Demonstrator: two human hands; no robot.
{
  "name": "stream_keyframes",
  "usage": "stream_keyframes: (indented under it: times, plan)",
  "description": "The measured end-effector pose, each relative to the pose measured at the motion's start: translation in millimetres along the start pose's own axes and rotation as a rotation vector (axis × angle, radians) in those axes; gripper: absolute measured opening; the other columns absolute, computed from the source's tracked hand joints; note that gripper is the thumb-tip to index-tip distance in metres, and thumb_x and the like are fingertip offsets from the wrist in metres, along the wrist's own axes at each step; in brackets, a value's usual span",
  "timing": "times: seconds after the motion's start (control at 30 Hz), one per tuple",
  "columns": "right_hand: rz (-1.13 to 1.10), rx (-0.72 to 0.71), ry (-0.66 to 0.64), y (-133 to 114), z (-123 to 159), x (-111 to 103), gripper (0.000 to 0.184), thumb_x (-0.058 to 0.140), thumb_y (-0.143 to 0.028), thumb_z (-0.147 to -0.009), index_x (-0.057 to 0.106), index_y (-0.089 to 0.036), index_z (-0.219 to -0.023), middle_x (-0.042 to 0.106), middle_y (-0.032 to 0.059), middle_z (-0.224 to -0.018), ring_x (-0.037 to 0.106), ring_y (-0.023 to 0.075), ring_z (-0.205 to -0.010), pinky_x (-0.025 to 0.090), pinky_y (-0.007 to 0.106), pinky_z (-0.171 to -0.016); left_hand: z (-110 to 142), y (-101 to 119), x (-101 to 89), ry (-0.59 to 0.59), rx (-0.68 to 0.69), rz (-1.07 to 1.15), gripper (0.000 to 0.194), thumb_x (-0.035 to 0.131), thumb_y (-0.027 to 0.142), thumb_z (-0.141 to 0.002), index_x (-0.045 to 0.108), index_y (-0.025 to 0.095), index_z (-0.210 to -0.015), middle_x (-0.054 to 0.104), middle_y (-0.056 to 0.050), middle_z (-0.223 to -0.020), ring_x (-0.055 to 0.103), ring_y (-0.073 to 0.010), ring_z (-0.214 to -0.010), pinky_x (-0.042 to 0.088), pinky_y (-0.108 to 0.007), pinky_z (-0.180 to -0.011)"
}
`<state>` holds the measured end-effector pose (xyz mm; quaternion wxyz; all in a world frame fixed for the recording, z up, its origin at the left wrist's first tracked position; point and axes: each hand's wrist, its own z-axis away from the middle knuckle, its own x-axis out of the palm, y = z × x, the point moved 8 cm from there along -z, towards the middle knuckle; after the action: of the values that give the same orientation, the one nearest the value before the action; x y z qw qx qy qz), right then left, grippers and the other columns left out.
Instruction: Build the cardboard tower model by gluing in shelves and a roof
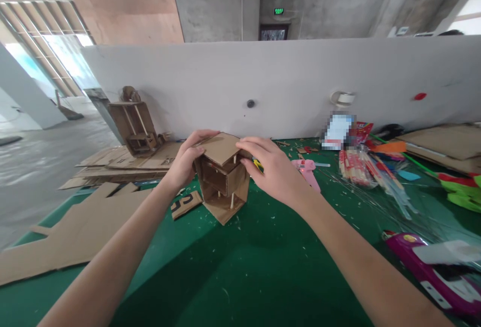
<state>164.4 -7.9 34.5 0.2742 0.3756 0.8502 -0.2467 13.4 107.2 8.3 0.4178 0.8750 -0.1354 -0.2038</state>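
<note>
A white partition stretched from 10 round to 2 o'clock, with a dark round fitting near 12. Beyond it, a lit green exit sign glowed toward 1, and a pinkish board covered the wall between 10 and 11. A red disc sat on the partition between 2 and 3. Plastic-wrapped wooden sticks lay at 3, a purple-and-white device at 4. A broom rested on the concrete floor at 9.

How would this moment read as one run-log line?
Left hand: gripping cardboard model, left side of top | right hand: pinching top's right edge | model: upright, between hands | pink glue gun: on green table
</note>
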Motion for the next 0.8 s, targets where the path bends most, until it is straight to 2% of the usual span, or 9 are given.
stream_keyframes:
  times: [0.07,0.17,0.23,0.33,0.5,0.67,0.8]
  plan:
    - [0.014,-0.007,0.009,1,-1,0,0.034,0.044,-0.013,-0.096,0.056,-0.019,-0.127,0.059,0.0081,-0.13,0.055,0.0215,-0.118,0.047,0.04,-0.103,-2,6,-2.5,0.0,0.0,-0.041,0.035,0.047,0.029,-0.082,0.062,0.022,-0.112,0.06,-0.006,-0.134,0.057,-0.0293,-0.12,0.045,-0.047,-0.102]
    - [0.016,-0.019,0.004,1,-2,3,0.035,0.042,-0.014,-0.097,0.057,-0.019,-0.128,0.059,0.0083,-0.13,0.055,0.0216,-0.12,0.047,0.042,-0.103,-3,29,-2.7,-0.071,-0.017,-0.257,0.03,0.05,0.033,-0.084,0.068,0.018,-0.104,0.061,-0.008,-0.133,0.053,-0.0298,-0.125,0.041,-0.045,-0.106]
    - [0.012,-0.027,0.0,0,-3,5,0.036,0.042,-0.013,-0.097,0.057,-0.018,-0.129,0.059,0.0087,-0.131,0.054,0.0214,-0.121,0.046,0.042,-0.104,-1,45,-2.4,-0.104,-0.049,-0.46,0.036,0.049,0.04,-0.088,0.069,0.017,-0.106,0.065,-0.009,-0.127,0.057,-0.0291,-0.12,0.045,-0.041,-0.101]
    - [-0.002,-0.016,0.008,-1,-3,6,0.036,0.042,-0.012,-0.096,0.057,-0.015,-0.129,0.059,0.0105,-0.131,0.053,0.0214,-0.123,0.045,0.041,-0.106,2,60,1.1,-0.137,-0.077,-0.697,0.048,0.052,0.054,-0.086,0.065,0.019,-0.116,0.065,-0.009,-0.125,0.062,-0.0276,-0.108,0.051,-0.038,-0.089]
    - [-0.073,0.05,0.088,6,-2,2,0.034,0.045,-0.014,-0.095,0.058,-0.018,-0.127,0.06,0.0102,-0.131,0.056,0.022,-0.121,0.049,0.043,-0.102,6,59,2.2,-0.126,-0.112,-0.805,0.064,0.06,0.063,-0.077,0.061,0.02,-0.123,0.067,-0.009,-0.12,0.065,-0.0254,-0.099,0.053,-0.036,-0.079]
    - [-0.313,0.244,0.147,28,0,4,0.03,0.055,-0.016,-0.09,0.062,-0.015,-0.118,0.069,0.0112,-0.116,0.068,0.0208,-0.102,0.059,0.036,-0.086,7,58,1.2,-0.132,-0.112,-0.847,0.07,0.063,0.065,-0.073,0.061,0.019,-0.125,0.067,-0.01,-0.121,0.065,-0.0265,-0.098,0.054,-0.038,-0.078]
    - [-0.476,0.368,0.163,41,2,11,0.025,0.057,-0.015,-0.087,0.066,-0.017,-0.11,0.072,0.0092,-0.109,0.069,0.0202,-0.1,0.059,0.036,-0.086,8,60,2.9,-0.135,-0.109,-0.869,0.07,0.063,0.065,-0.073,0.061,0.02,-0.126,0.066,-0.009,-0.122,0.065,-0.0258,-0.097,0.054,-0.037,-0.076]
